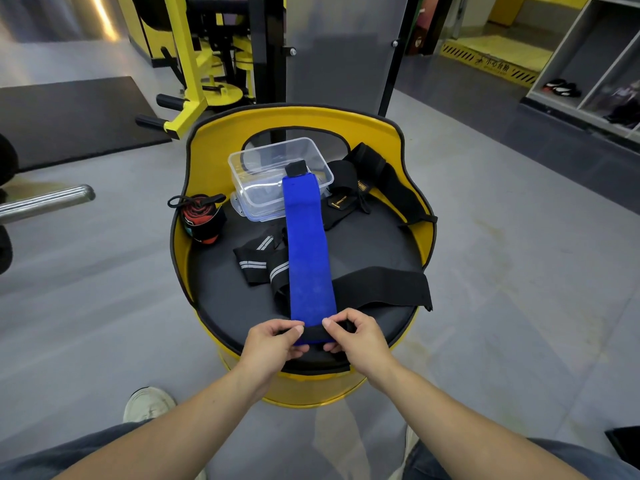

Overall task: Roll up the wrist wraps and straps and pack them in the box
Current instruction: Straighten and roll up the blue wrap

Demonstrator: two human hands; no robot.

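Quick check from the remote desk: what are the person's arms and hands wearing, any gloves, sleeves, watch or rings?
Both the left hand and the right hand are bare: no gloves, and no rings or watch that the head view shows. The forearms are uncovered up to the frame's lower edge, with no sleeve in sight. Nothing is wrapped round either wrist.
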